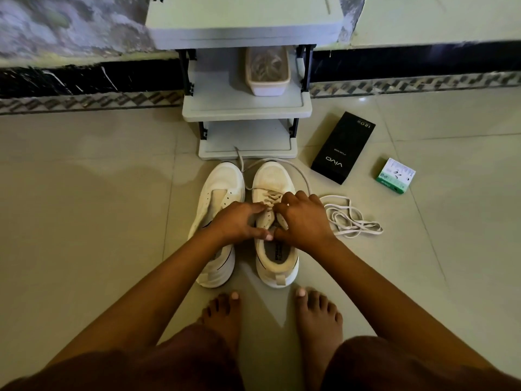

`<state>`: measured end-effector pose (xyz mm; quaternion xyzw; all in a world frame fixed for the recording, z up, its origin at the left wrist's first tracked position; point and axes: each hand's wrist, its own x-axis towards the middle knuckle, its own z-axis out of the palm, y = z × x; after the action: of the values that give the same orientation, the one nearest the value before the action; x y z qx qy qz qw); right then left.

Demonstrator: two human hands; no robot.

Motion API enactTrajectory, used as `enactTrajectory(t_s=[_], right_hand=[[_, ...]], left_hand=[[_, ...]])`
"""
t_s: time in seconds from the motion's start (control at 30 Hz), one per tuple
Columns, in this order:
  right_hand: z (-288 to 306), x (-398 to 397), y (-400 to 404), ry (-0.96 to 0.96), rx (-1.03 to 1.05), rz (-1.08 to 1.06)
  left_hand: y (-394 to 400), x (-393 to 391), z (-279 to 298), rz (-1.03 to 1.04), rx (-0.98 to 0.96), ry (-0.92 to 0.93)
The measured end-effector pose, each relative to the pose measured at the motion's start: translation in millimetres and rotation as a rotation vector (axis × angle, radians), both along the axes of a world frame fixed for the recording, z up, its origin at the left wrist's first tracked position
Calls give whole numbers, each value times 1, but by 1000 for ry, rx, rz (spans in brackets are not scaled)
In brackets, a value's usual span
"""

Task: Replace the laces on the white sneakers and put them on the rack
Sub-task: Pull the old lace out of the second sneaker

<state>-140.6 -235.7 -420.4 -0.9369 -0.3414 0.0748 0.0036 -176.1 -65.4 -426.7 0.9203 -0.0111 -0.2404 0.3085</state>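
Sneakers sit side by side on the floor, unracked. Both hands, left [239, 221] and right [301, 218], pinch the lace at the right sneaker [275, 221], which is partly laced; the left sneaker [217, 215] has none. A loose lace [349, 218] lies beside; the rack [245, 108] stands beyond.

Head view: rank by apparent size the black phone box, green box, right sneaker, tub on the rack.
1. right sneaker
2. black phone box
3. tub, though it sits farther from the camera, so its rank against the phone box is unsure
4. green box
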Motion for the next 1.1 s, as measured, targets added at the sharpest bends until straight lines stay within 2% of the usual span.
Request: enactTrajectory(t_s=[0.2,0.33,0.4,0.47,0.57,0.6,0.67,0.7,0.73,0.83,0.9,0.97,1.03,1.1], right_hand=[[9,11,5,69,-73,5],[9,8,15,-68,-62,16],[11,8,20,-42,-59,-33],[16,13,24,153,50,-229],[23,20,28,752,415,-676],[23,19,27,872,510,-775],[22,14,24,955,594,-827],[20,12,21,912,569,-755],[17,11,17,796,448,-610],[14,8,11,287,-25,-242],[15,4,13,69,-123,-129],[14,3,19,-47,-126,-63],[17,4,25,21,-21,-113],[25,10,26,398,278,-409]], left_hand=[[-1,-1,2,0,2,26],[-3,-2,4,-9,37,14],[-4,-2,4,-5,66,10],[-5,-1,3,6,84,12],[-7,-2,0,17,80,-12],[-7,-2,-2,29,76,-21],[-8,-4,-5,45,85,-27],[-9,-4,-7,44,96,-25],[-10,-4,-9,41,109,-23],[-9,-3,-12,35,133,-13],[-9,-2,-12,24,146,-13],[-11,-3,-12,13,170,-21],[-12,-4,-11,26,182,-29],[-11,-3,-11,40,170,-42]])
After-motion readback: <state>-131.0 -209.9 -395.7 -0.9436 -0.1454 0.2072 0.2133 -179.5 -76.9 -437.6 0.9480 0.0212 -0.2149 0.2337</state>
